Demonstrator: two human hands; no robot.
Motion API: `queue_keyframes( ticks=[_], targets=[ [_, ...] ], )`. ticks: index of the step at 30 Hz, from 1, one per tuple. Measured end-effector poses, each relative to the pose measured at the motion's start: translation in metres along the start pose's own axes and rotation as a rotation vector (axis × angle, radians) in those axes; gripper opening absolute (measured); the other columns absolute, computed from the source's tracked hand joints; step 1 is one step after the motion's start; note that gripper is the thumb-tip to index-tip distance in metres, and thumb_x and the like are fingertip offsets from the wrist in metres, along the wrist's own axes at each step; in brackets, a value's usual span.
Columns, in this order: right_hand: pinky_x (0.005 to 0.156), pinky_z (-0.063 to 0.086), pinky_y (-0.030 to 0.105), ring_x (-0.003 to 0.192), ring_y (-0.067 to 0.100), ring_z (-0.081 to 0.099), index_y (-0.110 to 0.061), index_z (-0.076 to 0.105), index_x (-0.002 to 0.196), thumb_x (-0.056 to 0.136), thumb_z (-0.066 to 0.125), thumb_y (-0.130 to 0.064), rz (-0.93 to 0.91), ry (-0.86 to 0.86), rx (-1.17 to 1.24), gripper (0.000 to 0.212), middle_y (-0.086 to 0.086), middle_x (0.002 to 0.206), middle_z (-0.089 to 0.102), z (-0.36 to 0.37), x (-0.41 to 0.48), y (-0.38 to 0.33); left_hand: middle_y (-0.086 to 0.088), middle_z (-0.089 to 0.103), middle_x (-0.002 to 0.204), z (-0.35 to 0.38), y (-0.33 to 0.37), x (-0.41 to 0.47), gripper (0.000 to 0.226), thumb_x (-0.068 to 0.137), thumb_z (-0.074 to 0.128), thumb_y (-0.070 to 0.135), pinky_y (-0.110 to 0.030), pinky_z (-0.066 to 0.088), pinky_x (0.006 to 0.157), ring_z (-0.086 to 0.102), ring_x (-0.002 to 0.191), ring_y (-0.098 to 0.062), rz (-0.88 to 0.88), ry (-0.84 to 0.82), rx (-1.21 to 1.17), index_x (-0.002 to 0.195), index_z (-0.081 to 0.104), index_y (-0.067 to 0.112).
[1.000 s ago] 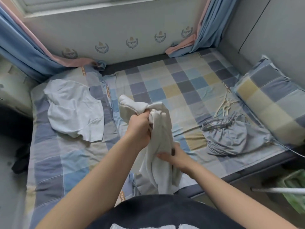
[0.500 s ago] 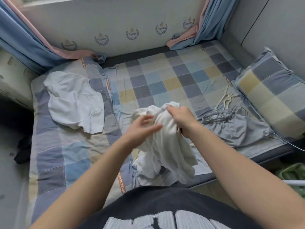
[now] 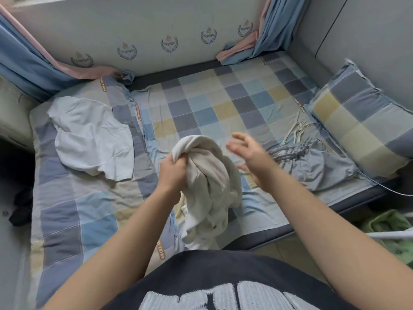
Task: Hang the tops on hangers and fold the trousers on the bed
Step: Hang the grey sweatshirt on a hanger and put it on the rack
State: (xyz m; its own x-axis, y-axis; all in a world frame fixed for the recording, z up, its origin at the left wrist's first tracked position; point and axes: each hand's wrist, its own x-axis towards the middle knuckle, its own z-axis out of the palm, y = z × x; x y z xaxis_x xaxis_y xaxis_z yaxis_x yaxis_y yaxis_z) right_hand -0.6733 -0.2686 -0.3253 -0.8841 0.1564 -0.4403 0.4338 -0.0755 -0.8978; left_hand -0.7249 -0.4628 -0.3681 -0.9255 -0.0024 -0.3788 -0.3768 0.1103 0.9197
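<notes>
Progress: early by my read, nothing hung and nothing folded. Left hand (image 3: 173, 170) grips a bunched cream garment (image 3: 212, 186) near its top, held up over the near edge of the bed (image 3: 67, 220), with the lower end draping down towards the mattress edge. Can't tell top or trousers while it's wadded. Right hand (image 3: 250, 153) is open with fingers spread, motion-blurred, just beside the bundle and holding nothing. White garment (image 3: 89, 135), looks like a T-shirt, lies crumpled on the left part of the bed, not on a hanger. Grey-blue drawstring garment (image 3: 317, 168), likely the trousers, sits heaped on the right near the pillow (image 3: 357, 126), unfolded, cords trailing. No hangers in view, so hanging looks blocked until some turn up. Surface: soft, wrinkled checked sheet in blue, grey and yellow squares. Room: pale wall panel (image 3: 169, 23) with crest prints along the far side, blue-and-pink curtains (image 3: 26, 70) at both far corners, grey wall on the right. On the floor at right, a green object (image 3: 388, 224) crossed by a white rod (image 3: 391, 234); at left, a dark item (image 3: 21, 206).
</notes>
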Motion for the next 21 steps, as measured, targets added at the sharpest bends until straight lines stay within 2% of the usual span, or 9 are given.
queue_keyframes(
  ticks=[2, 4, 6, 7, 9, 12, 15, 17, 21],
  targets=[
    [0.09, 0.046, 0.03, 0.124, 0.011, 0.051, -0.03, 0.033, 0.15, 0.074, 0.08, -0.05, 0.048, -0.165, -0.128, 0.092, -0.006, 0.141, 0.046, 0.001, -0.016, 0.03, -0.006, 0.074, 0.102, -0.003, 0.002, 0.0, 0.016, 0.103, 0.054, 0.017, -0.034, 0.057, 0.084, 0.07, 0.099, -0.021, -0.096, -0.013, -0.16, 0.1, 0.069, 0.02],
    [0.105, 0.04, 0.032, 0.137, 0.01, 0.038, -0.039, 0.022, 0.154, 0.063, 0.086, -0.059, 0.043, -0.279, -0.334, 0.113, -0.012, 0.151, 0.035, 0.008, -0.024, 0.06, -0.005, 0.076, 0.097, -0.001, 0.005, -0.004, 0.017, 0.104, 0.053, 0.015, -0.031, 0.058, 0.077, 0.073, 0.092, -0.018, -0.165, -0.037, -0.266, 0.101, 0.069, 0.017],
    [0.115, 0.034, 0.037, 0.141, 0.011, 0.031, -0.047, 0.017, 0.152, 0.058, 0.086, -0.057, -0.032, -0.226, -0.533, 0.117, -0.012, 0.155, 0.03, 0.018, -0.023, 0.085, -0.006, 0.077, 0.098, 0.002, 0.009, -0.008, 0.017, 0.104, 0.053, 0.015, -0.032, 0.058, 0.077, 0.074, 0.091, -0.018, -0.207, -0.086, -0.329, 0.104, 0.069, 0.014],
    [0.112, 0.038, 0.039, 0.137, 0.014, 0.037, -0.051, 0.023, 0.148, 0.06, 0.083, -0.051, -0.061, -0.149, -0.564, 0.106, -0.007, 0.15, 0.038, 0.022, -0.02, 0.092, -0.007, 0.076, 0.102, 0.003, 0.011, -0.011, 0.017, 0.104, 0.053, 0.017, -0.034, 0.058, 0.08, 0.073, 0.094, -0.019, -0.223, -0.108, -0.34, 0.107, 0.069, 0.012],
    [0.093, 0.051, 0.041, 0.114, 0.024, 0.059, -0.046, 0.046, 0.129, 0.073, 0.071, -0.031, -0.131, 0.033, -0.56, 0.063, -0.001, 0.12, 0.064, 0.024, -0.013, 0.098, -0.011, 0.075, 0.109, 0.002, 0.016, -0.012, 0.02, 0.104, 0.055, 0.02, -0.035, 0.058, 0.082, 0.072, 0.099, -0.021, -0.247, -0.109, -0.342, 0.114, 0.067, 0.009],
    [0.072, 0.051, 0.041, 0.086, 0.03, 0.066, -0.022, 0.06, 0.093, 0.078, 0.055, -0.018, -0.22, 0.199, -0.512, 0.016, 0.002, 0.082, 0.069, 0.012, -0.006, 0.084, -0.011, 0.074, 0.113, -0.008, 0.017, -0.005, 0.032, 0.1, 0.062, 0.031, -0.038, 0.058, 0.085, 0.072, 0.103, -0.024, -0.247, -0.053, -0.347, 0.122, 0.064, 0.008],
    [0.073, 0.053, 0.043, 0.078, 0.019, 0.063, -0.011, 0.063, 0.09, 0.085, 0.064, -0.022, -0.24, 0.269, -0.326, 0.012, 0.003, 0.082, 0.07, 0.001, -0.003, 0.052, -0.006, 0.064, 0.134, -0.026, 0.011, 0.007, 0.074, 0.084, 0.075, 0.049, -0.043, 0.054, 0.095, 0.065, 0.118, -0.026, -0.189, -0.061, -0.386, 0.145, 0.047, 0.017],
    [0.077, 0.055, 0.041, 0.081, 0.016, 0.064, -0.01, 0.066, 0.094, 0.091, 0.064, -0.015, -0.251, 0.276, -0.182, 0.006, 0.004, 0.087, 0.072, -0.001, -0.003, 0.034, -0.002, 0.055, 0.142, -0.027, 0.006, 0.002, 0.101, 0.073, 0.082, 0.056, -0.043, 0.047, 0.097, 0.059, 0.123, -0.025, -0.146, -0.134, -0.222, 0.155, 0.031, 0.025],
    [0.089, 0.058, 0.037, 0.098, 0.02, 0.071, -0.017, 0.074, 0.099, 0.095, 0.065, -0.013, -0.214, 0.189, 0.026, 0.011, 0.007, 0.1, 0.076, 0.003, -0.006, 0.009, 0.001, 0.04, 0.152, -0.01, -0.021, -0.023, 0.11, 0.069, 0.088, 0.05, -0.04, 0.041, 0.108, 0.045, 0.137, -0.021, -0.077, -0.422, 0.182, 0.157, 0.025, 0.03]
  ],
)
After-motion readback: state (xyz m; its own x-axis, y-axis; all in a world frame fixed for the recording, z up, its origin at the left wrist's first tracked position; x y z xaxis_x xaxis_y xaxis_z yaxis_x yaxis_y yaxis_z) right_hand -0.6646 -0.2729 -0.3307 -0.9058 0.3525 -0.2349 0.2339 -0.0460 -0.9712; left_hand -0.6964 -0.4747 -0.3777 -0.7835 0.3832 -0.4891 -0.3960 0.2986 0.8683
